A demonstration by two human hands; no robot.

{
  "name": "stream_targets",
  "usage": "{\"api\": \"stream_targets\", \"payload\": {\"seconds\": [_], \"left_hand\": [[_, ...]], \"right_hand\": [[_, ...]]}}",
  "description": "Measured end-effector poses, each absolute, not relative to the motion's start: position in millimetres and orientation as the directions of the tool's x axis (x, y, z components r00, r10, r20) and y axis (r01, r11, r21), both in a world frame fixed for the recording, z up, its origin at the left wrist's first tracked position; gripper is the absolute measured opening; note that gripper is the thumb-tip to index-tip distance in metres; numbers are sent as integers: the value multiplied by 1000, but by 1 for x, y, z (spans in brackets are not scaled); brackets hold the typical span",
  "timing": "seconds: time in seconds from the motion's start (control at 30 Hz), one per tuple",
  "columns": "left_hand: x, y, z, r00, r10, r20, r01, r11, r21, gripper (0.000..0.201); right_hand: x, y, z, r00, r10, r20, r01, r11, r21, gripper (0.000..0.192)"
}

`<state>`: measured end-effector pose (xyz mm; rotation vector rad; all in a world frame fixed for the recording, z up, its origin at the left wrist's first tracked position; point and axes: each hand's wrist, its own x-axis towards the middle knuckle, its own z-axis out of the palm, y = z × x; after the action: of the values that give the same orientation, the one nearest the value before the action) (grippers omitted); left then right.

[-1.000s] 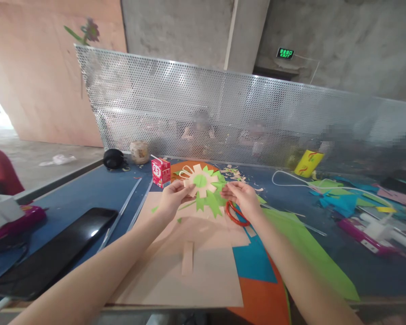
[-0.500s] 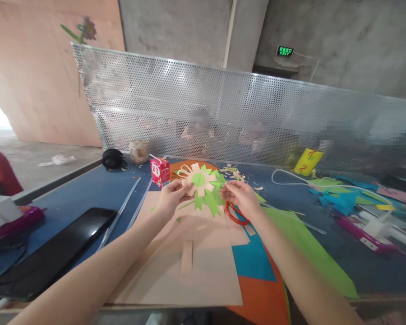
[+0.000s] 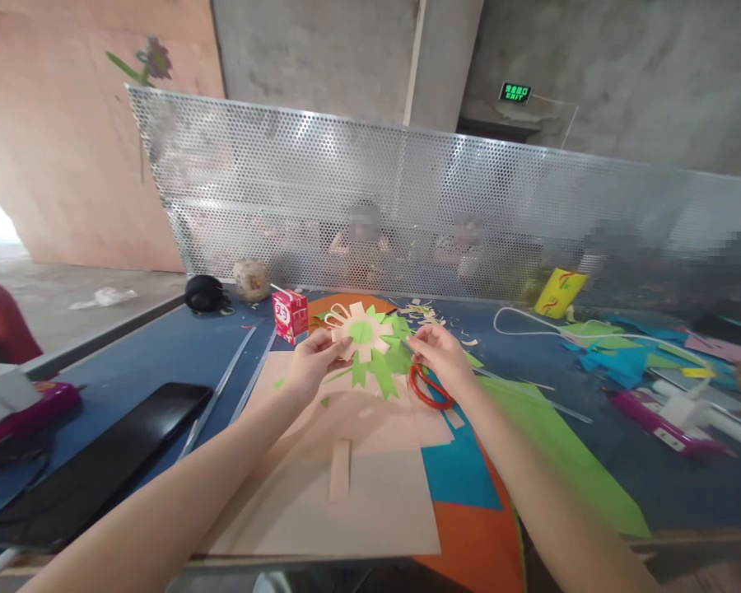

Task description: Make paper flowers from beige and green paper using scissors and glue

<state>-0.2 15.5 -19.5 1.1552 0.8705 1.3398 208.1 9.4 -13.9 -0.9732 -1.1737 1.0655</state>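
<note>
My left hand (image 3: 314,361) pinches the left edge of a paper flower (image 3: 362,331), which has pale peach petals, looped strips at its upper left and a green round centre. Spiky green paper pieces (image 3: 383,375) show behind and below the flower. My right hand (image 3: 440,356) is at the flower's right side, thumb and forefinger pressed together by a green tip; what they pinch is too small to make out. Just under that hand are the red handles of scissors (image 3: 431,387). Below both hands lie peach paper sheets (image 3: 383,511) with a short peach strip (image 3: 340,469) on top.
A phone (image 3: 99,461), clear strips (image 3: 222,387) and a red drink carton (image 3: 290,315) are to the left. Green paper (image 3: 568,453), blue paper (image 3: 463,469), a power strip (image 3: 660,424) and a yellow packet (image 3: 561,292) are to the right. A perforated metal screen (image 3: 321,181) stands behind.
The right fingertips have shifted slightly, with the fingers more bunched. My left hand keeps its hold on the flower. The view has moved a little.
</note>
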Motion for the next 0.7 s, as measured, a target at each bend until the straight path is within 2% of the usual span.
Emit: {"api": "stream_targets", "payload": {"seconds": [0.27,0.43,0.7], "left_hand": [[7,10,-17,154,980,123,-228,-86,970,31],[13,10,-20,188,973,136,-225,-92,970,30],[12,10,-24,210,955,210,-156,-179,971,31]], "right_hand": [[192,3,-20,-181,965,188,-45,183,-982,34],[194,1,-17,-109,985,130,-54,125,-991,25],[193,1,-21,-135,988,79,-44,73,-996,25]]}}
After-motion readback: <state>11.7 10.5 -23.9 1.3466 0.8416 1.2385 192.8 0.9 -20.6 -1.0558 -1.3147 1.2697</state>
